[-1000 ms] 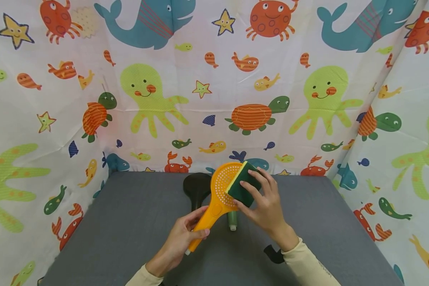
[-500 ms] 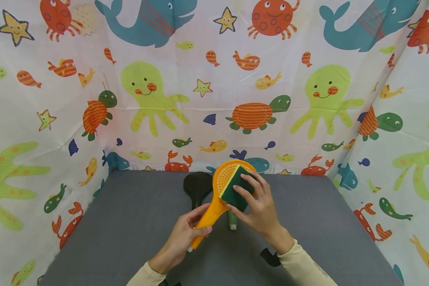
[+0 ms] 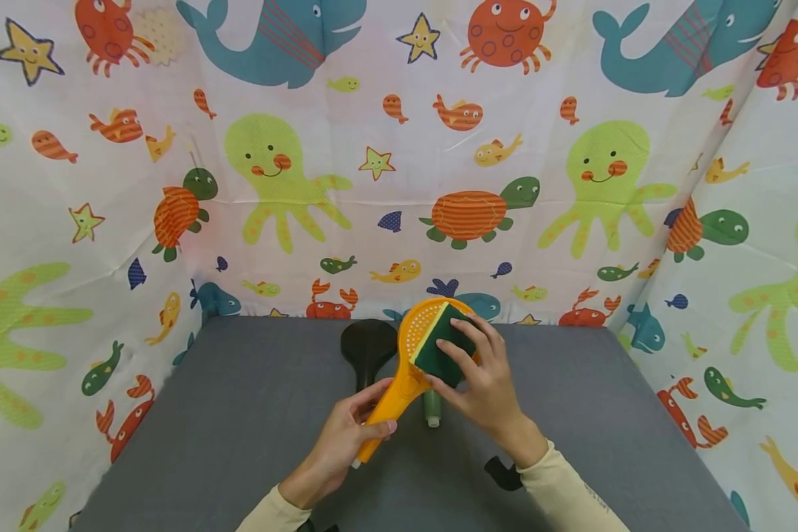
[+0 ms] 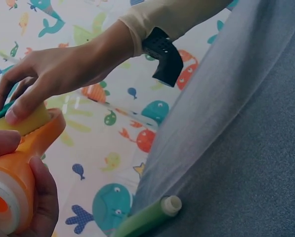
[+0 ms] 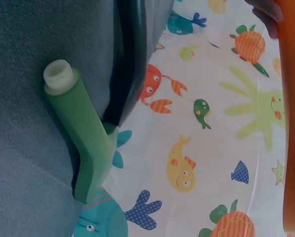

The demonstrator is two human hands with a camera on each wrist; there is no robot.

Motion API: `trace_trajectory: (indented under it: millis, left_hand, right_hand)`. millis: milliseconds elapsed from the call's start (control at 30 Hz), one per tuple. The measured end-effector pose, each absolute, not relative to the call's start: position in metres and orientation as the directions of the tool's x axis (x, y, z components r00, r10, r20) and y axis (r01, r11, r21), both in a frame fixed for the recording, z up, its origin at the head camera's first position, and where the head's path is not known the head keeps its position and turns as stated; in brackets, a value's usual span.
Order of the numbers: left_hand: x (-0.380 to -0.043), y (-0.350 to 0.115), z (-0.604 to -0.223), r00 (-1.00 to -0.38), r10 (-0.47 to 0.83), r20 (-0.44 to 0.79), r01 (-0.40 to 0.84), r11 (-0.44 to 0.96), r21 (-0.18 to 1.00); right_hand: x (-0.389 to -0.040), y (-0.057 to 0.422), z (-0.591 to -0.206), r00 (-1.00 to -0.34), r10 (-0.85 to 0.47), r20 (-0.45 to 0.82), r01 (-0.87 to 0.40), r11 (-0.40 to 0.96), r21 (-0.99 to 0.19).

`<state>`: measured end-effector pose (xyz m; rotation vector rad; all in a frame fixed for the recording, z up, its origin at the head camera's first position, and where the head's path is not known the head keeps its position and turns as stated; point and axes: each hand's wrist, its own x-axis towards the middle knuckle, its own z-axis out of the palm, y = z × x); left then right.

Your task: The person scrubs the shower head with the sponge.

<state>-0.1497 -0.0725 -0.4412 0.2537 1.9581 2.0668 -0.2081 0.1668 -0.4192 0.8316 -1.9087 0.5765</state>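
Note:
My left hand (image 3: 346,440) grips the handle of an orange shower head (image 3: 387,415), which tilts up to the right with its perforated face toward me. Against that face my right hand (image 3: 490,384) holds a yellow sponge with a dark green scouring side (image 3: 444,353), the yellow side on the holes. Much of the face's right part is hidden behind sponge and fingers. In the left wrist view, the shower head's white threaded end (image 4: 6,210) points toward the camera, and the sponge's yellow edge (image 4: 31,121) meets the orange rim. The right wrist view shows the shower head's orange side (image 5: 291,123).
A black shower head (image 3: 369,347) lies on the grey table (image 3: 253,414) behind my left hand. Beside it, partly covered by the orange one, is a green shower head (image 3: 432,408). A sea-animal patterned curtain (image 3: 366,222) encloses the table's back and sides.
The right hand has slid the sponge down and left across the shower head's face, then slightly back up. The left hand keeps its grip, and the shower head has shifted slightly right.

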Motion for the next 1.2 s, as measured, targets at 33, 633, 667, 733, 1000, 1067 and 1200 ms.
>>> trace_trajectory:
  millis: [33,633,667,733,1000,1067,1200]
  left_hand:
    - [-0.149,-0.072,-0.441,-0.945,0.321,-0.067,-0.085,-0.041,0.996]
    - [-0.149,-0.067,-0.447,-0.944,0.325,-0.063,-0.076,-0.025,0.997]
    - [-0.149,-0.067,-0.447,-0.944,0.325,-0.063,-0.075,-0.024,0.997]
    - [-0.150,-0.067,-0.447,-0.944,0.325,-0.063,-0.074,-0.022,0.997]
    - [-0.150,-0.066,-0.448,-0.942,0.330,-0.057,-0.068,-0.021,0.997]
    - [-0.150,-0.065,-0.448,-0.942,0.332,-0.056,-0.067,-0.023,0.997]
    - [-0.150,-0.063,-0.448,-0.942,0.331,-0.051,-0.064,-0.028,0.998]
  right_hand:
    - [-0.209,0.167,-0.418,-0.327,-0.303,0.895,-0.748,0.662,-0.049]
    - [-0.209,0.157,-0.421,-0.332,-0.282,0.900,-0.757,0.649,-0.077]
    - [-0.209,0.156,-0.422,-0.328,-0.286,0.900,-0.761,0.645,-0.072]
    - [-0.208,0.155,-0.422,-0.321,-0.294,0.900,-0.766,0.639,-0.065]
    - [-0.210,0.154,-0.420,-0.314,-0.312,0.897,-0.775,0.630,-0.052]
    - [-0.211,0.153,-0.419,-0.313,-0.312,0.897,-0.773,0.632,-0.050]
    - [-0.211,0.152,-0.417,-0.312,-0.308,0.899,-0.774,0.631,-0.053]
